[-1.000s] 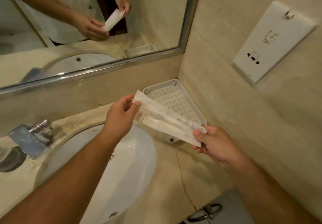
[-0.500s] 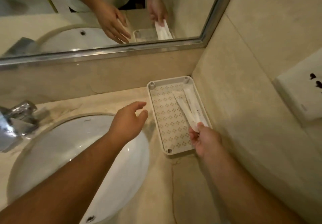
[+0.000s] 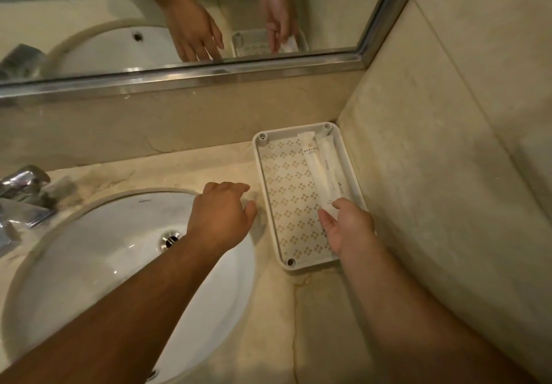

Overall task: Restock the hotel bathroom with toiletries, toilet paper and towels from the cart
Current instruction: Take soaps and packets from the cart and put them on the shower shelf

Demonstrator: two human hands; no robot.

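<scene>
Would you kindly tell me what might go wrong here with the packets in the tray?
1. The right hand touches the near ends of the two packets, which overlap along the right side of the tray; withdrawing may drag them askew or out.
2. The left hand hovers close to the tray's left rim, beside the sink; a bump could push the tray out of place.

Two wrapped toiletry packets (image 3: 321,168) lie lengthwise in the right side of the white tray (image 3: 286,192), the right hand (image 3: 349,228) touching their near ends. The left hand (image 3: 221,216), loosely curled, hangs just left of it.
</scene>
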